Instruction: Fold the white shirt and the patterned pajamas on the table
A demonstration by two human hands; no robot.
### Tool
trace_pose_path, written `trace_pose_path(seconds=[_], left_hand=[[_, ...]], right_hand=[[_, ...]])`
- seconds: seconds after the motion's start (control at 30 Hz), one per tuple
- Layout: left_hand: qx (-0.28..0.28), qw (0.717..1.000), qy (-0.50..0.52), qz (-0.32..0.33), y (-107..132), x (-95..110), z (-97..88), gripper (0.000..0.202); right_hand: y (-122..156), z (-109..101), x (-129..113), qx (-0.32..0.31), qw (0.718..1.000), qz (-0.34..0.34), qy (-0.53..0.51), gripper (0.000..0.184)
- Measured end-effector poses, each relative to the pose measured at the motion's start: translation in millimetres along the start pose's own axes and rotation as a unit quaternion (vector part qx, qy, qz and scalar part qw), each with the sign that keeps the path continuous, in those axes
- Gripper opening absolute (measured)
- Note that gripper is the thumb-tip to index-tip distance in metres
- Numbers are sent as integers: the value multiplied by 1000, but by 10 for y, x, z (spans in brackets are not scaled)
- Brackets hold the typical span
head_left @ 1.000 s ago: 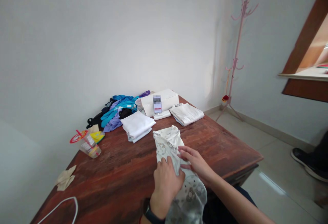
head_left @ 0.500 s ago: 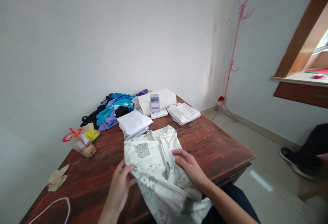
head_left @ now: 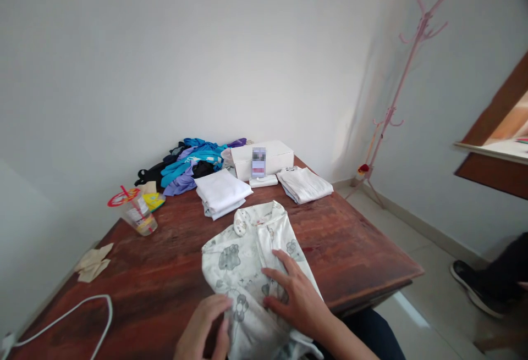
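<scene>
A pale wall (head_left: 247, 46) fills the upper frame, above a reddish-brown wooden bench (head_left: 346, 244) across the lower half, with a pink coat stand (head_left: 406, 68) at upper right and, around the centre, heaped clothes (head_left: 193, 159), a white box (head_left: 274, 156) and folded white garments (head_left: 223, 190). The patterned shirt (head_left: 229, 258) lies at lower centre, the right hand (head_left: 299, 294) resting on it with fingers spread, the left hand (head_left: 206, 316) half open at its edge, its grip unclear. A second ago a narrow strip, the shirt now lies wider, its collar more open.
</scene>
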State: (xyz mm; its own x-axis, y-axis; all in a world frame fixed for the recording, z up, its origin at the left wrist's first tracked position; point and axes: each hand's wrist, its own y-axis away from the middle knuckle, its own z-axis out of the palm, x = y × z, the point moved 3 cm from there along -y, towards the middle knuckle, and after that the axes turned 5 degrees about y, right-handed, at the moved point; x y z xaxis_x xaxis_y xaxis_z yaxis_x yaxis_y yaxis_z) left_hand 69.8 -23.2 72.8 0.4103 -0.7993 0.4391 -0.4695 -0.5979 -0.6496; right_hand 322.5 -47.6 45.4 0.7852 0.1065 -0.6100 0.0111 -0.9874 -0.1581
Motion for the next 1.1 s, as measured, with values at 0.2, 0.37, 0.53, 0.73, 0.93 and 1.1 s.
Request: trace_pose_path(seconds=[0.2,0.37,0.53,0.73,0.93,1.1], left_hand=[[-168,981,13,98,-269,384,465,46],[-217,976,-4,-1,-214,347,616,15],[-201,976,-46,62,-95,172,454,27],[-119,983,-103,97,-250,-296,-330,41],[-214,961,-143,-98,-107,-771,-570,47],[-270,918,-158,-243,23,-651,-432,28]], right_hand=[[1,22,-15,47,999,0,10,26],[-27,103,60,100,995,6,16,15],[-42,-82,178,108,990,-88,-29,22],[45,-975,638,172,978,-120,-7,33],[193,-1100,1412,125,987,-2,102,41],[255,-982,1376,125,971,21,201,33]])
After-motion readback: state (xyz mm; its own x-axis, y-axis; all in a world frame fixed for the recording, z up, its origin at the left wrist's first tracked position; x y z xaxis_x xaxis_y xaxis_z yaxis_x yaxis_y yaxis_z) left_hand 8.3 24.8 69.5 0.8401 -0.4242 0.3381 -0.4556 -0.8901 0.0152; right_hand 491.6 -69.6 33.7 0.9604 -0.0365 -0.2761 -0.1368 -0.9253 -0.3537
